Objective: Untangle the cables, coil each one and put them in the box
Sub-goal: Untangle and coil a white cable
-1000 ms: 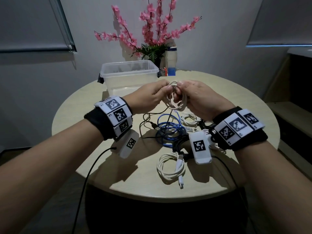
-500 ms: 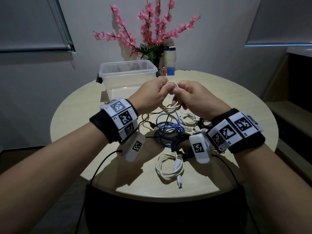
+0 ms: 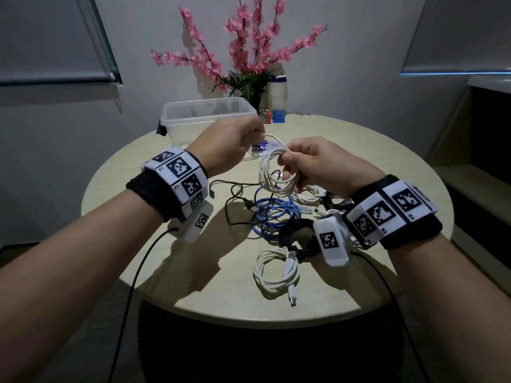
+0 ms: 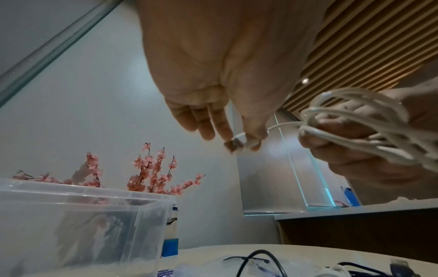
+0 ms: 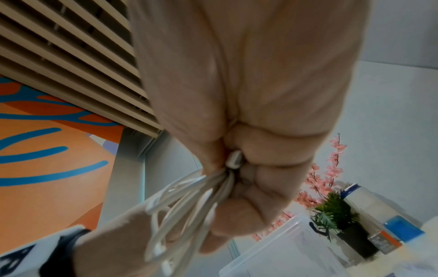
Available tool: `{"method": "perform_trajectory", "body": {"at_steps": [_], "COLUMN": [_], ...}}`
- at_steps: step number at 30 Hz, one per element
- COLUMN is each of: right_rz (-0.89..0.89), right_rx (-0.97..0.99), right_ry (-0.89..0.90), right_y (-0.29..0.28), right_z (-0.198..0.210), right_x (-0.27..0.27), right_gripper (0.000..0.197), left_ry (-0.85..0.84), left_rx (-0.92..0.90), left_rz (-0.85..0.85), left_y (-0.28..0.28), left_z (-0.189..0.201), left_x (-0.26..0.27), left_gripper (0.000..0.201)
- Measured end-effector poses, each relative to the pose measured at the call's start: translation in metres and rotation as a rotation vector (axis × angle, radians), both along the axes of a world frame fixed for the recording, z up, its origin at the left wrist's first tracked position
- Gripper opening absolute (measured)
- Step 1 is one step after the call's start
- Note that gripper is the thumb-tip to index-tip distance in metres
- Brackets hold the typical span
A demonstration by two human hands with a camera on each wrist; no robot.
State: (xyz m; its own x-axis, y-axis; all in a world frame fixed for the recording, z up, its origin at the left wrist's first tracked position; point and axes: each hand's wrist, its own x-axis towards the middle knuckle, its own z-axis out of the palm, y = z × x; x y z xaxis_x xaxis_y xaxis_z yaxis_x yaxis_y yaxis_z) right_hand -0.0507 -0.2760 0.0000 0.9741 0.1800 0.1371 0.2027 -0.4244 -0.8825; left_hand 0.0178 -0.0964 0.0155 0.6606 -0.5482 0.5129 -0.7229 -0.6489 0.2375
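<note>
A round, pale wood surface (image 3: 171, 275) stands before a grey wall with lowered blinds. At its far edge sit the clear box (image 3: 206, 117), pink blossoms (image 3: 249, 48) and a bottle (image 3: 278, 99). Above the loose cables, the right hand (image 3: 318, 164) clasps the coiled white cable (image 3: 276, 172); the left hand (image 3: 232, 145) pinches its plug end.
</note>
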Motion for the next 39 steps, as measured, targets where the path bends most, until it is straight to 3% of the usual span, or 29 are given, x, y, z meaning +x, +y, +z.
{"method": "perform_trajectory", "body": {"at_steps": [2, 4, 6, 9, 11, 14, 17, 20, 23, 26, 31, 34, 37, 39], "right_rz": [0.018, 0.022, 0.001, -0.045, -0.065, -0.094, -0.122, -0.126, -0.124, -0.112, -0.036, 0.011, 0.030, 0.046], "right_rx": [0.033, 0.057, 0.054, 0.017, -0.005, -0.020, -0.024, -0.039, 0.007, 0.122, 0.131, 0.211, 0.347, 0.402], "right_ry": [0.000, -0.018, -0.056, -0.114, -0.136, -0.170, -0.195, -0.202, -0.212, -0.227, -0.217, -0.165, -0.105, -0.084], "right_y": [0.001, 0.003, 0.004, 0.001, 0.000, 0.000, 0.000, -0.002, -0.001, -0.001, -0.001, -0.001, -0.004, -0.004], "right_z": [0.002, 0.003, 0.004, 0.004, 0.002, 0.002, 0.003, 0.002, 0.000, -0.001, 0.002, 0.004, 0.007, 0.009], "right_x": [0.000, 0.000, 0.001, 0.004, 0.007, 0.008, 0.009, 0.010, 0.010, 0.009, 0.006, 0.007, 0.007, 0.008], "right_gripper": [0.022, 0.022, 0.022, 0.023, 0.022, 0.022, 0.021, 0.021, 0.018, 0.029, 0.025, 0.031, 0.031, 0.030], "left_ry": [-0.058, 0.015, 0.220, 0.615, 0.744, 0.894, 0.919, 0.904, 0.879, 0.862, 0.864, 0.918, 1.028, 1.093], "left_rx": [0.040, 0.026, -0.086, -0.410, -0.546, -0.596, -0.608, -0.658, -0.588, -0.496, -0.412, -0.434, -0.499, -0.546], "left_rz": [0.050, 0.048, 0.003, -0.083, -0.123, -0.197, -0.199, -0.169, -0.138, -0.103, -0.100, -0.112, -0.193, -0.242], "left_y": [-0.001, -0.005, -0.009, -0.010, -0.012, -0.013, -0.014, -0.017, -0.020, -0.020, -0.022, -0.025, -0.025, -0.026], "left_z": [-0.001, -0.002, -0.003, -0.004, -0.002, 0.002, 0.003, 0.000, 0.000, -0.002, -0.003, -0.003, -0.001, 0.000], "left_x": [0.001, -0.004, -0.007, -0.014, -0.020, -0.028, -0.032, -0.031, -0.033, -0.029, -0.036, -0.039, -0.040, -0.039], "left_gripper": [0.019, 0.020, 0.019, 0.017, 0.019, 0.032, 0.021, 0.024, 0.005, 0.011, 0.021, 0.026, 0.006, 0.013]}}
